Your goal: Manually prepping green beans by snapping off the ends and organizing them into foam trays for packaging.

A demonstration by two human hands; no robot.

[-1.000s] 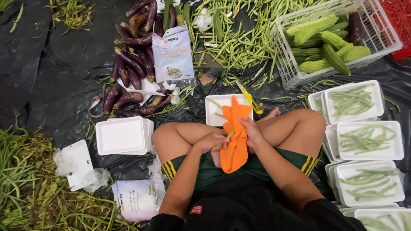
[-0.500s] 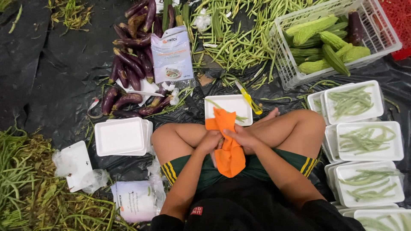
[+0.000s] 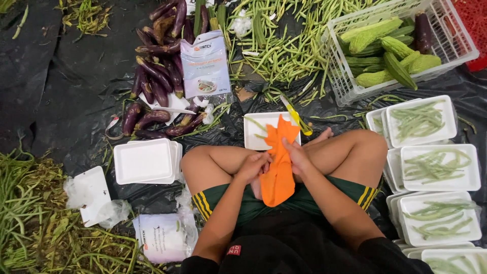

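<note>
The person is wearing dark green shorts (image 3: 243,203) carrying yellow stripes near each leg hem, and a black short-sleeved top (image 3: 284,248) showing a small red square patch with white marking near the left sleeve edge. Forearms, hands and legs are showing bare; feet are going unshod, with no gloves, watch or jewellery showing.

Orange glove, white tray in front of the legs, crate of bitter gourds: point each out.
orange glove (image 3: 278,175), head view, on its palm.
white tray (image 3: 257,133), head view, on its bare left part.
crate (image 3: 456,45), head view, on its right wall.
</note>
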